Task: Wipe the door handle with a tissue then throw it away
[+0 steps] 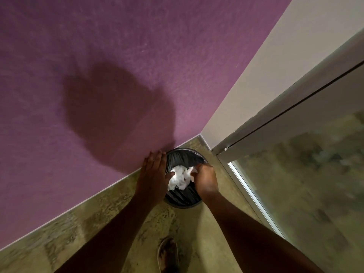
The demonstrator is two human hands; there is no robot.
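Below, one lined bin (184, 154), one crumpled tissue (180, 178) pinched by curled right hand (205, 179), left hand (154, 172) flat, empty.

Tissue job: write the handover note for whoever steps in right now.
Left hand: open, flat, fingers spread over the left rim of the bin; holds nothing.
Right hand: curled over the bin's right side, fingers on the edge of the tissue; whether it is gripping or has let go cannot be told.
Tissue: white, crumpled, inside the lined bin, which stands on the floor at the foot of the purple wall.
Door handle: not in view, so wiping cannot be checked.
Left: release the tissue if held, and withdraw both hands.
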